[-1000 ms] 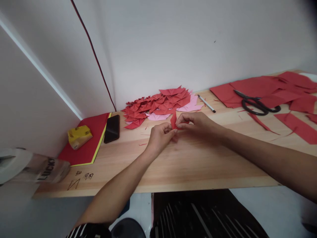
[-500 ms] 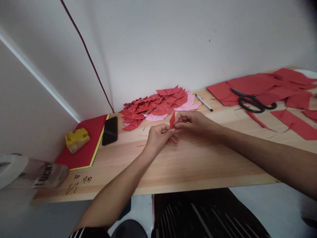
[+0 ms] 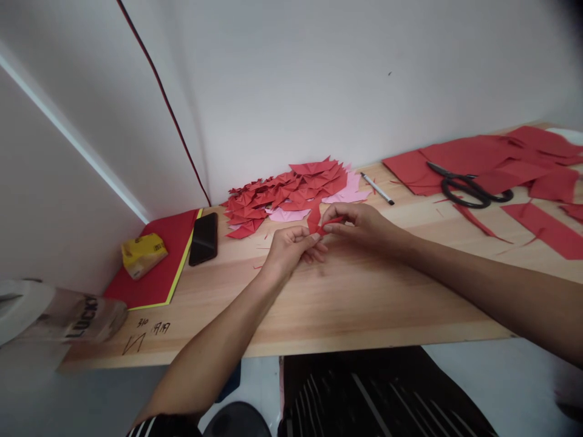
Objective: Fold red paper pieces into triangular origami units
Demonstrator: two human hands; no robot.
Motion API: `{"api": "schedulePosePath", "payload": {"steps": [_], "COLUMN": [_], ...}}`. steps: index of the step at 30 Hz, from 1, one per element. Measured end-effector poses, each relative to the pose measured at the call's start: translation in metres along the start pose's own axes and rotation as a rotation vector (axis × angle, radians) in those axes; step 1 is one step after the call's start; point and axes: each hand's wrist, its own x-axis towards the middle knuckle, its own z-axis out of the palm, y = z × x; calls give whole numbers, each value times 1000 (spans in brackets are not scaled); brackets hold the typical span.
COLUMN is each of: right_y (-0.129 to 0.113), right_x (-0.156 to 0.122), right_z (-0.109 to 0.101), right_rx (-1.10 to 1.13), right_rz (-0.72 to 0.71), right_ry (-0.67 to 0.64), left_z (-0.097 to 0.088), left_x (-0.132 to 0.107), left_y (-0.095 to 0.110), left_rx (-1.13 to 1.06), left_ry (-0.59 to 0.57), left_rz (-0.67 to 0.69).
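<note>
Both my hands meet over the middle of the wooden table (image 3: 346, 303), pinching one small folded red paper piece (image 3: 315, 221). My left hand (image 3: 291, 249) grips its lower end with thumb and fingertips. My right hand (image 3: 359, 221) pinches its right side, fingers curled. Just behind the hands lies a heap of folded red and pink paper pieces (image 3: 291, 191) against the wall.
A white pen (image 3: 377, 189) lies right of the heap. Black scissors (image 3: 471, 188) rest on red paper sheets (image 3: 501, 164) at the far right. At the left sit a black phone (image 3: 203, 238), a red folder (image 3: 159, 261) bearing a yellow packet (image 3: 141, 254), and a plastic-wrapped item (image 3: 59, 315).
The red piece has been turned and spread slightly between my fingers. My hands stay in nearly the same spot.
</note>
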Motion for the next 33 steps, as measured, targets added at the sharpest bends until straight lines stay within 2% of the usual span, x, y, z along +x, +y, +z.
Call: {"api": "schedulePosePath", "payload": {"steps": [12,16,22,27,33], "right_y": [-5,-7,-8,-12,-3], "right_x": [-1,-1,-3,-5,-1], "right_z": [5,5,8,9,3], "right_rx": [-9,-50,-118,-125,30], "right_rz": [43,56,34,17,23], "right_ry": [32,36,51,4,-85], "left_z": [-2,0,3,3,1], "left_x": [3,4,1,0,0], "left_y": [-4,-6,-9,-7,-4], "left_rx": [77,127,203,155,95], "left_ry": [-54,-72,-32,-66,-53], "left_rz": [-43,-8,48,-5,-31]}}
